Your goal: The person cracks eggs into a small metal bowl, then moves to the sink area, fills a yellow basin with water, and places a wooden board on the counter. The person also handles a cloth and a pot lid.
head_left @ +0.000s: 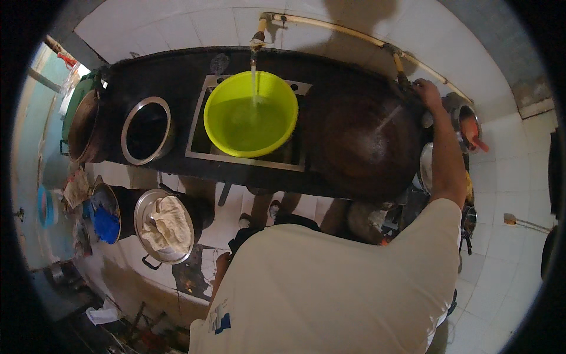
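My right hand (428, 93) reaches far to the right, with its fingers around the tap (402, 79) on the wall pipe. Water runs from that tap into a wide, dark brown wok (348, 135) set in the counter and splashes near its middle. My left hand (221, 263) hangs low by my side, mostly covered by my body, and its fingers do not show. Left of the wok, a bright yellow-green basin (221, 133) stands on a steel sink (197, 127). A second tap (257, 44) pours a stream into the water in it.
A steel pot (168, 127) stands left on the black counter (188, 65). Below are a lidded pan with a cream cloth (168, 227) and a blue bag (106, 225). A steel container with a red-handled utensil (471, 127) and a bowl (425, 167) sit beside my right arm.
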The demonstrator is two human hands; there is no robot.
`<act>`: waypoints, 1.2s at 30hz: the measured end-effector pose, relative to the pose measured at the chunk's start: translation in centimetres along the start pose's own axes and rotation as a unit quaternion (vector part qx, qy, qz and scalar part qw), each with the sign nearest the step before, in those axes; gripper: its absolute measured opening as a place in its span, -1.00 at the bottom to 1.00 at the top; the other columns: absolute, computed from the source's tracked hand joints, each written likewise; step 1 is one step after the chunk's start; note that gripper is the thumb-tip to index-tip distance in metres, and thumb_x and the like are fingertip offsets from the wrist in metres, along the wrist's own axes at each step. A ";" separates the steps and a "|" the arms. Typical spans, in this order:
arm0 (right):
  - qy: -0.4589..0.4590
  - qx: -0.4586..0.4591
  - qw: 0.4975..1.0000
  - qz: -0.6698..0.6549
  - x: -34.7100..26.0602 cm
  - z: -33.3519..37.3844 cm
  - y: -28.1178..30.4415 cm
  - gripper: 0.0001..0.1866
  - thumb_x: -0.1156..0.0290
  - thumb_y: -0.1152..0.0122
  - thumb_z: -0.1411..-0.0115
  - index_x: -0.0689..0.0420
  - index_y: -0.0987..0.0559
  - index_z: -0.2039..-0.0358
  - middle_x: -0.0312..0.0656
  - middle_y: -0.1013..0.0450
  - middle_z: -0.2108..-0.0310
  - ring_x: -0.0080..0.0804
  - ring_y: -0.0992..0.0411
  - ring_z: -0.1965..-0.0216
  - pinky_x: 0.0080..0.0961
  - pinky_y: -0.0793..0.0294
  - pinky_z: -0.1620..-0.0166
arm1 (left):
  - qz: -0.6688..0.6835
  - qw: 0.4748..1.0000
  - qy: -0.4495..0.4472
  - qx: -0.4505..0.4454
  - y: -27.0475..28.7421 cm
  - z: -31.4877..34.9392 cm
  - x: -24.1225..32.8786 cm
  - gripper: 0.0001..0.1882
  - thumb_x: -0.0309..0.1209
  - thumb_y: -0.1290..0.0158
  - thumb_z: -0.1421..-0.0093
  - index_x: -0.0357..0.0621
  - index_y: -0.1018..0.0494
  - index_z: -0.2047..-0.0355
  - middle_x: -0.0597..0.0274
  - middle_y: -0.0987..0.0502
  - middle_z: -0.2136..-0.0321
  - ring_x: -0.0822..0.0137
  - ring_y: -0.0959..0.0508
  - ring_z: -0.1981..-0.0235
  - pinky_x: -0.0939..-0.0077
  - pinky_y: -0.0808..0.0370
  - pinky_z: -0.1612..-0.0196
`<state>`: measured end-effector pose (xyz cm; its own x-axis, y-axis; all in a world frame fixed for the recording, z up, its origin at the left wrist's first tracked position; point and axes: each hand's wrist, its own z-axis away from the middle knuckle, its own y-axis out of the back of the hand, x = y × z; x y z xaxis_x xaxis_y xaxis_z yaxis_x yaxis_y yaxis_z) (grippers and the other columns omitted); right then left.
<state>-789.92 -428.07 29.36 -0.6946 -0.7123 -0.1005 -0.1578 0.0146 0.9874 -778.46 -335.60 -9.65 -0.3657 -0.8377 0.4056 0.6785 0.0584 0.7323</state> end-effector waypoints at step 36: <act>-0.002 0.007 1.000 0.018 -0.8 0.1 0.4 -0.64 0.12 -0.18 -0.08 0.08 -0.57 0.19 0.08 -0.45 0.22 0.04 -0.41 0.13 -0.16 -0.38 0.07 | 0.039 0.996 -0.065 0.045 0.5 -0.1 0.0 -0.65 -0.24 -0.10 -0.05 -0.13 -0.49 0.18 0.00 -0.55 0.31 -0.01 -0.54 0.24 0.18 -0.47 0.22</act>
<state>-789.51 -427.45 29.80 -0.7025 -0.7088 -0.0646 -0.1412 0.0499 0.9887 -778.10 -335.64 -9.30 -0.3977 -0.7519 0.5258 0.6503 0.1733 0.7397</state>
